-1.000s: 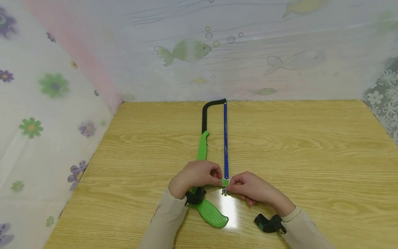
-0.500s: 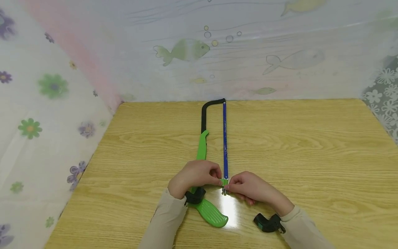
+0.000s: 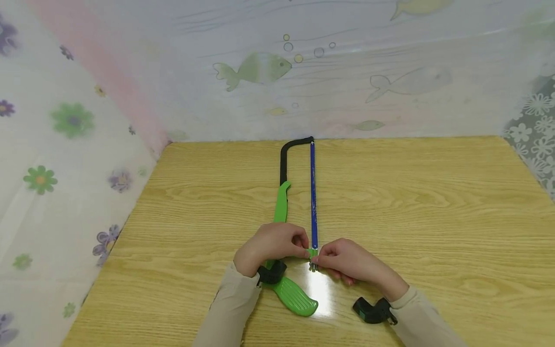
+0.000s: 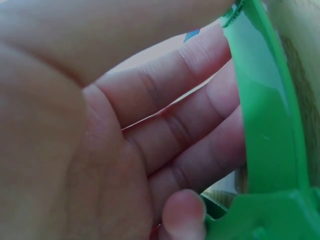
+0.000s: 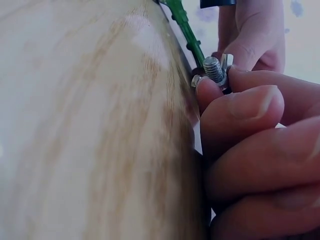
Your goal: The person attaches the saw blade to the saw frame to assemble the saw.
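Note:
A hacksaw lies flat on the table, its green grip (image 3: 296, 296) toward me and its black front frame (image 3: 284, 161) at the far edge. The blue blade (image 3: 314, 197) runs along its right side. My left hand (image 3: 275, 243) reaches over the frame, thumb and forefinger pinching the green piece at the blade's near end. In the left wrist view its other fingers (image 4: 195, 110) reach to the green frame (image 4: 267, 125). My right hand (image 3: 353, 260) pinches the wing nut (image 5: 227, 62) with thumb and forefinger. A threaded bolt end (image 5: 213, 69) sticks out through the nut.
The wood-grain table (image 3: 412, 202) extends to both sides of the saw. A printed sheet with fish (image 3: 264, 67) hangs right behind the table's far edge, and a flowered sheet (image 3: 41, 179) covers the left side. Black wrist devices (image 3: 372, 311) sit below both hands.
My right fingertips have shifted slightly left on the wing nut, and its wings look turned. The left hand and the saw stay in place; the view shifts a little.

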A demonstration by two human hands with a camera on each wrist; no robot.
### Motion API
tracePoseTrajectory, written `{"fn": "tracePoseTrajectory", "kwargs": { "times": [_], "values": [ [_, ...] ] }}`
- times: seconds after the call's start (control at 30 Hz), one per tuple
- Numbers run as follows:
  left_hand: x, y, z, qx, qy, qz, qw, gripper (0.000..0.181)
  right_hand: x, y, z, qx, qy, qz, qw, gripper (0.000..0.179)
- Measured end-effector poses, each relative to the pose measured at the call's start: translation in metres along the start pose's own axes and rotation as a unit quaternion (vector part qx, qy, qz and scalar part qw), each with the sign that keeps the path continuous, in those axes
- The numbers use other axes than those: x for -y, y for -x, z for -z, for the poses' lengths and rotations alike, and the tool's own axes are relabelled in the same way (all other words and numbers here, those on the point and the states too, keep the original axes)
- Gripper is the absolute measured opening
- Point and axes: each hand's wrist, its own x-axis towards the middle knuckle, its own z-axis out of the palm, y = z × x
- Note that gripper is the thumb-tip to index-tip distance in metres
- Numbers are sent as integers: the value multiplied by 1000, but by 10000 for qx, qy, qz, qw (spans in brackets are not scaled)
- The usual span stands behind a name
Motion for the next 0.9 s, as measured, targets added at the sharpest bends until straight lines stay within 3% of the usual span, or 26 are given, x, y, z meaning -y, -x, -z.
{"fn": "tracePoseTrajectory", "kwargs": {
  "times": [0.57,0.9],
  "values": [
    [1,-1,-2,-3,-50,-8,10000,8,3,-1,-6,-243,503,-39,9984,46],
    [1,-1,-1,1,-46,5,10000,9,5,0,-4,-151,573,-2,9982,44]
  ]
}}
